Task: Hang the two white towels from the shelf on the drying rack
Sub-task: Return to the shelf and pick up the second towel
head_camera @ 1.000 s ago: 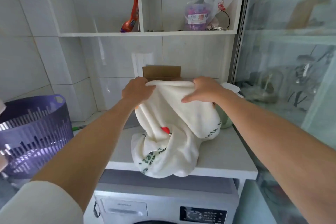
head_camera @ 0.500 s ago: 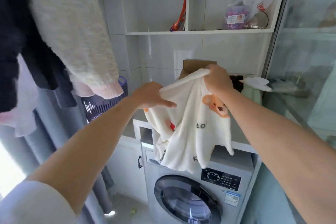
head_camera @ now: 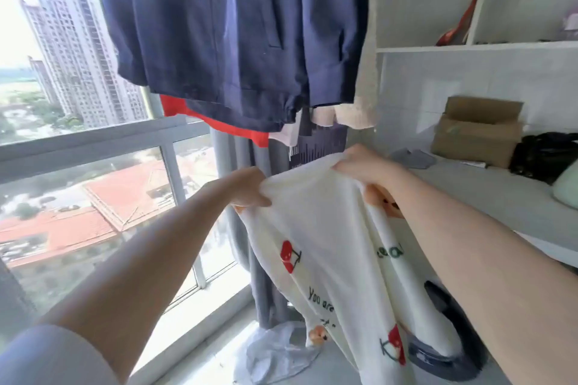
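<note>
Two hands: both clamped on one white towel (head_camera: 331, 247), held up in mid-air.
Window (head_camera: 78, 166): far left, grey frame, high-rise towers and red roofs outside.
Left sleeve (head_camera: 47, 356): pale cuff at bottom-left corner, bare forearm running up and right.
Navy garment (head_camera: 231, 31): hangs from above, fills the upper middle; what it hangs on is out of view.
Red garment (head_camera: 219, 122): edge showing just below the navy hem.
Grey curtain (head_camera: 266, 244): bunched vertically under the hung clothes, beside the window corner.
Left hand (head_camera: 247, 186): fingers closed, pinching the towel's top-left edge.
Plastic bag (head_camera: 278, 353): crumpled on the floor at the curtain's foot.
Towel detail: cream-white, red cherry prints, dark lettering, small orange bear; top edge stretched between the hands, rest hanging down in front of the curtain.
Right hand (head_camera: 366, 166): closed over the towel's top-right edge.
Fluffy cream garment (head_camera: 362, 97): hangs just right of the navy one.
Counter (head_camera: 488, 197): white, right side, well below the wall shelf.
Wall shelf (head_camera: 469, 47): white, divided; red packet (head_camera: 459, 25) leaning in the left bay.
Cardboard box (head_camera: 478, 131): open, on the counter against the tiled wall.
Black bag (head_camera: 544, 156): on the counter, just right of the box.
</note>
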Demonstrator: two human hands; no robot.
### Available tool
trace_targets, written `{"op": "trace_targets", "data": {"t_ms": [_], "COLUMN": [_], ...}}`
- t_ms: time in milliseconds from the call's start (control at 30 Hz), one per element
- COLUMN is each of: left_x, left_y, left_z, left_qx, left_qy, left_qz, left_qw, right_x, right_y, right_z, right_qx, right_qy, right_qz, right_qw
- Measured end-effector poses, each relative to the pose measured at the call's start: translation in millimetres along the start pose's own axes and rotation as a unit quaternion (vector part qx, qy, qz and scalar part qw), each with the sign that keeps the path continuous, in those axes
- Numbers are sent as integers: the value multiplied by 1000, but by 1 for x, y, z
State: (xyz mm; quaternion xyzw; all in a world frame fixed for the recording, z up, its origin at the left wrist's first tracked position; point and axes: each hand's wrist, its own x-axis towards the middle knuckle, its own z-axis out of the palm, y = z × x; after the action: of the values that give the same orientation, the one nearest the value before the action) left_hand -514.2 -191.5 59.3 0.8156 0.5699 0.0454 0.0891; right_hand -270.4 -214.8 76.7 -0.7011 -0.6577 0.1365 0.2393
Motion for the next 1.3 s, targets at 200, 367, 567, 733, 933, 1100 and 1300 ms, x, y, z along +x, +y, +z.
{"op": "trace_targets", "data": {"t_ms": [200,367,567,733,933,1100,1300], "left_x": [-131,-267,-405,-503,-585,-623,-641], "left_y": [-118,-218,-278,-285,-272,-257,-233], "left_z": [-21,-27,-52,-80,-103,-102,-96], "left_qx": [31,-61,-30,5,128,-32,-208], "left_qy": [-47,77,253,240,155,275,510], "left_qz": [-144,-285,-408,-465,-589,-696,-596], "left_qw": [988,954,877,852,783,662,585], "right_x": [-29,-85,-135,-173,-202,-243,-294], "right_y": [-105,-236,-351,-426,-500,-553,-586], "right_z": [98,148,178,199,225,239,255], "right_qx": [-23,1,43,-14,-23,109,188], "right_qy": [-76,-143,-204,-274,-164,-257,-374], "right_qz": [-75,-198,-300,-413,-502,-493,-521], "right_qw": [994,970,931,868,849,824,744]}}
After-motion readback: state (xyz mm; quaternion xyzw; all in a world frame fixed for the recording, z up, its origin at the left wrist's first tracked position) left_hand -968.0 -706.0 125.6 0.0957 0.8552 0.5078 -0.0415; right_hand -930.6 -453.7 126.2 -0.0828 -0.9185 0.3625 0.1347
